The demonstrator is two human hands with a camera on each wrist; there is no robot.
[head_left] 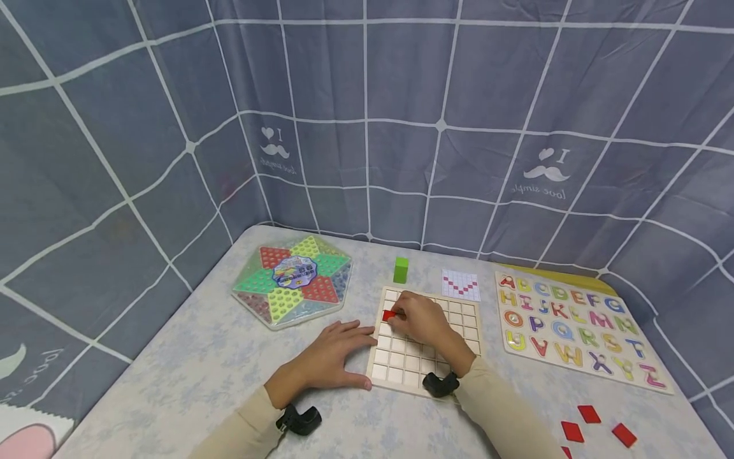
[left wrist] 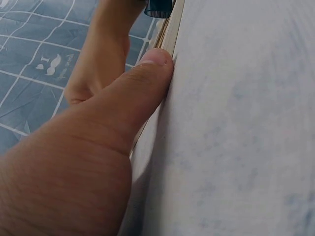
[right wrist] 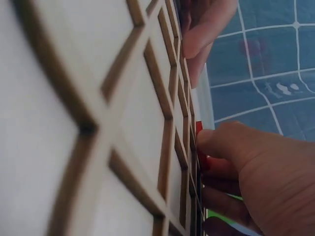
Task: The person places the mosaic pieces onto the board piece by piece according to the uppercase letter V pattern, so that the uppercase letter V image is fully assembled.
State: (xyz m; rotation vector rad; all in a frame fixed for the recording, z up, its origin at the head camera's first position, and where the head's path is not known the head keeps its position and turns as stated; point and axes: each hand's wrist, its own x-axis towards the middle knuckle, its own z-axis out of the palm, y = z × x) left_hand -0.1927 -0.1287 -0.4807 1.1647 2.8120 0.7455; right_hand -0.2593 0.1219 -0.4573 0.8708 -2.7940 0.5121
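A wooden grid board (head_left: 395,376) with square recesses lies on the table before me. My right hand (head_left: 423,319) pinches a red square tile (head_left: 388,315) over a cell in the leftmost column, near the board's far left corner. In the right wrist view the red tile (right wrist: 201,147) stands between thumb and fingers, right at the grid. My left hand (head_left: 335,357) rests beside the board with fingers spread, its fingertips and thumb at the left edge. The left wrist view shows that thumb (left wrist: 147,73) lying straight against the board's side.
Behind the board stand a green block (head_left: 401,270) and a card with a red V pattern (head_left: 460,285). A star-patterned hexagonal game board (head_left: 295,280) lies left, an alphabet puzzle (head_left: 579,328) right. Several loose red tiles (head_left: 572,431) lie front right. A grid-patterned curtain (head_left: 401,159) surrounds the table.
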